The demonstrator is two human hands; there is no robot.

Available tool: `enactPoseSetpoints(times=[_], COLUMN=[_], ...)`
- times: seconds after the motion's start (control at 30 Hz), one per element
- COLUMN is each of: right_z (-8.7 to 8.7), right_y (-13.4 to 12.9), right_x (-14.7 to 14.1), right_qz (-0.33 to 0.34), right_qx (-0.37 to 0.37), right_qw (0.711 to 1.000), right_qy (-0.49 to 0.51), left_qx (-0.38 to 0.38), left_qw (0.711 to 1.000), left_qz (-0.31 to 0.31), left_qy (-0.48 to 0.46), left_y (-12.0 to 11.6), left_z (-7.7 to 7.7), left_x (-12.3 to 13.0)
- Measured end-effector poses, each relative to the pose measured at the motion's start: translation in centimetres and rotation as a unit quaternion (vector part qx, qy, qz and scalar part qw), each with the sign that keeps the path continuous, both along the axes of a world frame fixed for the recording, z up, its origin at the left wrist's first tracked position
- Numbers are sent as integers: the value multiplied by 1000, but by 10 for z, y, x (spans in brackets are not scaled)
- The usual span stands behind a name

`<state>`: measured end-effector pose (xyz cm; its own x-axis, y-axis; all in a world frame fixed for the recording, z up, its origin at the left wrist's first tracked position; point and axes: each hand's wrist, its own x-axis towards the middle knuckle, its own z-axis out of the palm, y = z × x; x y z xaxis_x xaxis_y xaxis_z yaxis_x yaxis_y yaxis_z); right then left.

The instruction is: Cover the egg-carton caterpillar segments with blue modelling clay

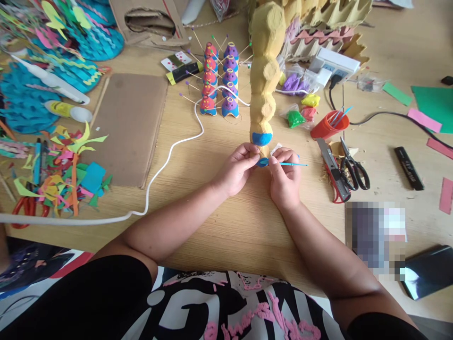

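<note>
A long yellow egg-carton strip (264, 89) stretches away from me over the table, with blue on its nearest bumps. My left hand (239, 170) pinches the near end of the strip from the left. In my right hand (286, 177) is a thin light-blue tool (293, 164), its inner end at the blue patch (262, 162) on the nearest bump. A bit of blue and something whitish show behind my right fingers, too small to name. Beyond my hands, to the left of the strip, stand red figures (209, 78) and purple figures (230, 78) on blue bases, with pins stuck in them.
Brown cardboard (129, 127) and paper scraps (67, 174) lie left, near a white cable (170, 151). An orange cup (327, 125), box cutter (334, 172), scissors (354, 172), black marker (408, 167) and phone (430, 271) lie right. Clay bags (295, 118) sit behind.
</note>
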<state>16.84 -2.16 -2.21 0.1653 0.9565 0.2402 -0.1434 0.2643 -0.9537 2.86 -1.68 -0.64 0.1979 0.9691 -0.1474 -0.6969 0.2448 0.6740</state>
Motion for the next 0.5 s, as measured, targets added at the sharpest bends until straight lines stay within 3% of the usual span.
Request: enactPoseSetpoints(times=[0.5], right_z=[2], right_y=[0], right_x=[0], right_qz=[10], right_qx=[-4], right_qw=[999], right_qy=[-32], left_qx=[-30], left_qw=[1000], left_qz=[5], left_qy=[7], left_y=[1], left_z=[2], left_x=[-1])
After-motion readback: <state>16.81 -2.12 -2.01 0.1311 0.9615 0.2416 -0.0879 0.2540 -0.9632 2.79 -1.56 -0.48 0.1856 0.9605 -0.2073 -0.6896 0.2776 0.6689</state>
